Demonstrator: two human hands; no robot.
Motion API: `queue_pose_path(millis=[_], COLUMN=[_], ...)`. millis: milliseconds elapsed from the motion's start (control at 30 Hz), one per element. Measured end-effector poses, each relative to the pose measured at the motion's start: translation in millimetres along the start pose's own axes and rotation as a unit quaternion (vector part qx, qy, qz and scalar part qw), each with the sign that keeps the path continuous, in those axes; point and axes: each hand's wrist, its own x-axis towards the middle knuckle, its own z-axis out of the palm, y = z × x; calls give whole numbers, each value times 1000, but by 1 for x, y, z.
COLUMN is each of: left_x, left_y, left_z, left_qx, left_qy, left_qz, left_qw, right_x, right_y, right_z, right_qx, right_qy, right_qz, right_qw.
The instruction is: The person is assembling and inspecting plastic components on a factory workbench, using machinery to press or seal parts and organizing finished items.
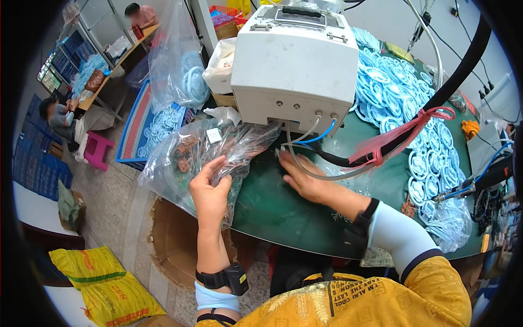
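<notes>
A clear plastic bag (160,177) with small reddish-brown parts inside lies at the table's left edge, a white label (214,135) on it. My left hand (210,188) is closed on the near side of this bag, thumb and fingers pinching the film. To the right, my right hand (305,179) is held low over the green table (267,204), fingers stretched out and holding nothing I can see. Its fingertips are beside a clear hose (302,166), just in front of the white machine (294,71). Part of the bag reaches up against the machine's front.
Many light-blue oval plastic pieces (381,87) cover the table's right side. A black cable (452,82) with pink ribbon arches over it. At left stand a blue crate (125,131) and an open carton (163,240). Two people sit at a far bench (125,54).
</notes>
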Motion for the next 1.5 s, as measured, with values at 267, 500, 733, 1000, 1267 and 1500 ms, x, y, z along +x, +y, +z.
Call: queue_pose_path(millis=[267, 500, 733, 1000, 1267, 1500], left_x=[9, 7, -12, -33, -31, -53], left_y=[6, 5, 1, -13, -15, -19], left_z=[-9, -7, 10, 24, 28, 42], left_qx=[-104, -116, -21, 114, 78, 205], left_qy=[-6, -34, -35, -37, -43, -72], left_qz=[-35, -50, -19, 82, 56, 178], left_qw=[994, 991, 999, 989, 994, 960], right_x=[63, 56, -46, -93, -23, -70], right_y=[-1, -61, -78, -68, -90, -42], right_z=[48, 65, 17, -38, 45, -1], right_qx=[72, 100, 14, 39, 24, -86], right_qy=[11, -116, -50, 25, -5, 46], right_qz=[78, -110, -64, 12, -22, 149], right_qw=[994, 982, 997, 999, 999, 984])
